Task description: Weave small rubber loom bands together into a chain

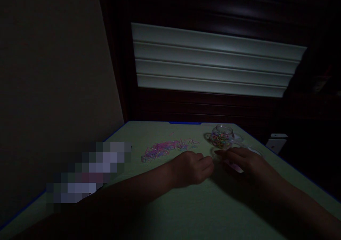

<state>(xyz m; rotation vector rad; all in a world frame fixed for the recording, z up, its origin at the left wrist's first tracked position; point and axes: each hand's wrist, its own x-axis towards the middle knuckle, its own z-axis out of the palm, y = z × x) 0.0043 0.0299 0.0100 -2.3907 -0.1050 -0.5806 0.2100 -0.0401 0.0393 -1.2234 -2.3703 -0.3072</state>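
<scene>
On the pale green table, my left hand (194, 168) is closed in a pinch, its fingertips turned right; whatever they hold is too small or dark to make out. Close by on the right, my right hand (245, 161) curls its fingers around something clear with a pinkish patch (234, 166), mostly hidden by the hand. Just behind it stands a small round glass jar (223, 137), open at the top and partly filled with multicoloured bands. Beyond my left hand lies a loose pile of pink and purple small elastic bands (167, 147).
The green table (183, 211) has a blue edge. A blurred-out flat item (93, 172) lies at its left side by the wall. Clear plastic pieces (252, 148) lie right of the jar. A white box (277, 143) stands beyond the right edge. A dark-framed slatted panel (213, 60) rises behind.
</scene>
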